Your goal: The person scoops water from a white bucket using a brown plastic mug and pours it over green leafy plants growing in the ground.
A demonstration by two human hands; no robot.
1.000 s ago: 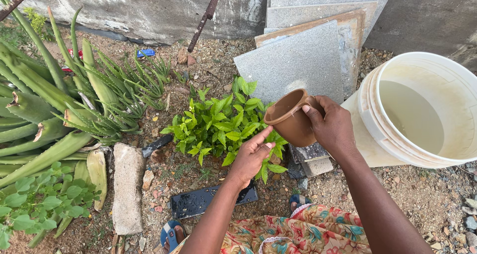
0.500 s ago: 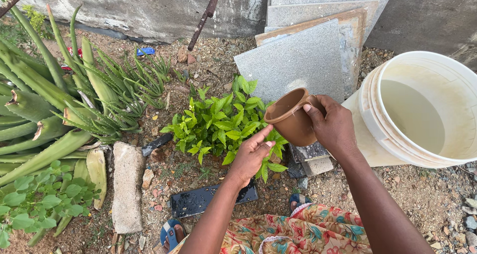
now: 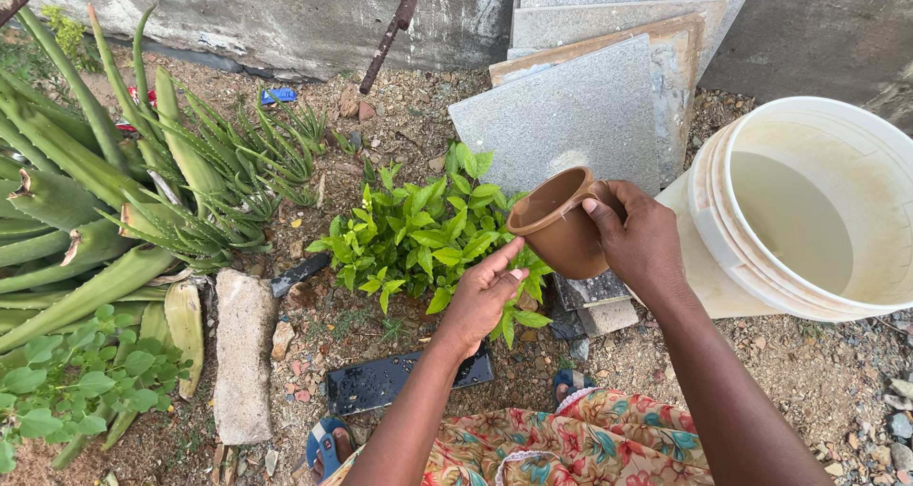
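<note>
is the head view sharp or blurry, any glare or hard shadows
Head view: sharp throughout, soft even daylight, no hard shadows; brown plastic mug in the right hand and small green leafy plant are crisp; mild brightness on the white plastic bucket rim; slight wide-angle bending at edges.

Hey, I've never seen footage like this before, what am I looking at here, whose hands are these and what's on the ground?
This is one picture from a camera worn on a person's head, looking down at their own two bare hands. There is no machine.

The right hand grips a brown plastic mug by its handle, tilted toward a small leafy green plant. The left hand is open, fingers spread, just under the mug's rim and over the leaves.

On the right stands a white bucket with water in it. Behind the plant, grey stone slabs lean toward a wall. On the left grow spiky aloe plants. The ground is bare soil with pebbles, a flat stone and a dark tile.
</note>
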